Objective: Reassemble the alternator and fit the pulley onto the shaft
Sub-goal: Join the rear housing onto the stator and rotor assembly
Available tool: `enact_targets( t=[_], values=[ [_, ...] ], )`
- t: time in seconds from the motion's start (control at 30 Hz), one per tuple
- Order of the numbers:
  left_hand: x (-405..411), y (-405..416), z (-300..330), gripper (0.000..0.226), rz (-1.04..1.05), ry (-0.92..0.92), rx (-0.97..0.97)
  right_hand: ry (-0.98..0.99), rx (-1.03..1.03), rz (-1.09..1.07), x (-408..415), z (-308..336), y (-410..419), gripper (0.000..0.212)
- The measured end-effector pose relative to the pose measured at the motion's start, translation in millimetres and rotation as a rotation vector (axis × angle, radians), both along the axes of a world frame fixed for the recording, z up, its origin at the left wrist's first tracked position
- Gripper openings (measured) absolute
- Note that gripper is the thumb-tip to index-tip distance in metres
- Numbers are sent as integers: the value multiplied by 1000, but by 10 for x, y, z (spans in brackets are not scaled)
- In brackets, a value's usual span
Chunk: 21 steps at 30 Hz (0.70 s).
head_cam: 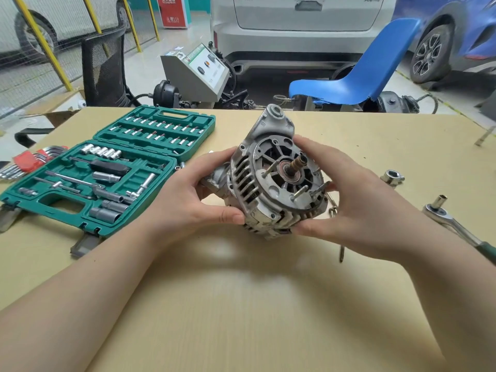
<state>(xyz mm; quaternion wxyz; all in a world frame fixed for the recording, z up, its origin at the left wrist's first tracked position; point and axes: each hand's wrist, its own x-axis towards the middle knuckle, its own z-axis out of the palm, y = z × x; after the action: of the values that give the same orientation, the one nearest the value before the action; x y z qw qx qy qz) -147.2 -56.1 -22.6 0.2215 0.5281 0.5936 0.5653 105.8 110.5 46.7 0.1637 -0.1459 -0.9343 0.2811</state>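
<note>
The grey metal alternator [271,181] is held above the middle of the beige table [241,304], its rear face tilted toward me. A brown slip-ring shaft [296,163] and several thin studs stick out of that face. My left hand [198,194] grips the housing on its left side, thumb under the lower edge. My right hand [346,197] clasps the right side, fingers over the top rim and thumb below. A mounting lug points up and away. No pulley can be made out.
An open green socket set case [107,170] lies at the left, hex keys in a red holder [26,161] beside it. A ratchet with socket [451,218] and a loose socket [391,177] lie at the right. A blue chair [357,76] stands behind the table.
</note>
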Motion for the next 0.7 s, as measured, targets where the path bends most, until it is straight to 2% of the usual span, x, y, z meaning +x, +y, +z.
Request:
enact_targets(
  t=[0.17,0.3,0.47,0.53,0.63,0.7],
  values=[
    [-34,22,-38,111,4,21,-8,42,94,-201,-40,-43,-107,128],
    [-32,17,-39,103,-4,29,14,50,174,-275,-73,-103,-239,122],
    [6,9,-28,94,13,27,44,-15,174,-207,-9,-12,-69,127],
    [16,17,-48,95,38,45,51,-47,167,-98,10,-2,6,128],
    [0,14,-67,96,68,80,48,-51,121,62,-11,-43,58,123],
    [14,7,-52,95,90,95,49,-16,110,85,-29,-82,66,116]
  ],
)
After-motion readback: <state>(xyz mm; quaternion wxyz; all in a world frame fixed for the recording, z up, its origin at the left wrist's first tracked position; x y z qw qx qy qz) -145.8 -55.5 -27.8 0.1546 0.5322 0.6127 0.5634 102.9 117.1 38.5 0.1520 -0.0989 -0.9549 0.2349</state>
